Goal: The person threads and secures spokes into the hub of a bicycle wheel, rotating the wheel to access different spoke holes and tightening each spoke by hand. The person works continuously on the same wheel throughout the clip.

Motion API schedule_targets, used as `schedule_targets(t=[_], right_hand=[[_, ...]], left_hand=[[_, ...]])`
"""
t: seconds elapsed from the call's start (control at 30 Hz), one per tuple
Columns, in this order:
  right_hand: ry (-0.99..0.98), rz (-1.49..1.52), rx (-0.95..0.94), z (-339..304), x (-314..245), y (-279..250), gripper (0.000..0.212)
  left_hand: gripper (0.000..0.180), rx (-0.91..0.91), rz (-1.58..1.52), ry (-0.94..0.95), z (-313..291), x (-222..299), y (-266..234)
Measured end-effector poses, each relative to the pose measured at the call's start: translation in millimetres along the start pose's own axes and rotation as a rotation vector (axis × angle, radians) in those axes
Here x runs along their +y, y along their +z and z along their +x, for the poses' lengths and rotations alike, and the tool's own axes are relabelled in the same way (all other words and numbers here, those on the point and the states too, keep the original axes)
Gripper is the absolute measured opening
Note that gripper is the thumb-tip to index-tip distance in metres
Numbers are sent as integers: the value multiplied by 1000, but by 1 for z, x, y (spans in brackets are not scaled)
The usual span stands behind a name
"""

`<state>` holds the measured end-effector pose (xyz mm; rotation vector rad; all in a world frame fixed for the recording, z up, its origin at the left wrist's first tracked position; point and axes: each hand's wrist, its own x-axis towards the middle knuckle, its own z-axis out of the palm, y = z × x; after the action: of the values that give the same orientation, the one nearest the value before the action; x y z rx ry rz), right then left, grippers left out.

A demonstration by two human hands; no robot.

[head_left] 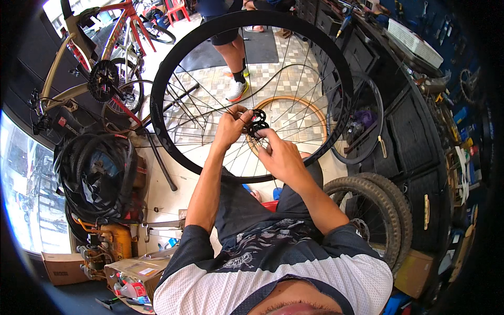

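A large bicycle wheel (252,19) with a deep black rim and thin spokes stands tilted before me, its lower edge at my thighs. At its middle, my left hand (231,127) is closed, thumb and fingers pinching a small black ring-shaped part (259,115) with cut-outs. Just below that part sits the black wheel hub (256,129). My right hand (282,159) reaches in from the right with its fingers curled and the index fingertip against the hub. Whatever lies between its thumb and fingers is too small to make out.
A bicycle frame (65,94) stands at the left, above piled black tyres (94,168). Knobbly tyres (380,210) lean against dark drawers (415,131) at the right. A tan-rimmed hoop (315,107) lies on the floor behind the wheel. Another person's leg (231,55) stands beyond it.
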<state>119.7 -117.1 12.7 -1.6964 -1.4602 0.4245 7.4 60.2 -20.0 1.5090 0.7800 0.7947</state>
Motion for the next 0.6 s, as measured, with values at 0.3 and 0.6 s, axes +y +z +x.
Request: schedule_targets(t=[0.3,0.6], right_hand=[[-262,-36,-158,-9,10,-24,27],[-370,-101,-26,-5,17,-23,21]], left_hand=[[39,-25,49,-18,18,-12,-9],[35,-17,57,-25,18,-6,-5]])
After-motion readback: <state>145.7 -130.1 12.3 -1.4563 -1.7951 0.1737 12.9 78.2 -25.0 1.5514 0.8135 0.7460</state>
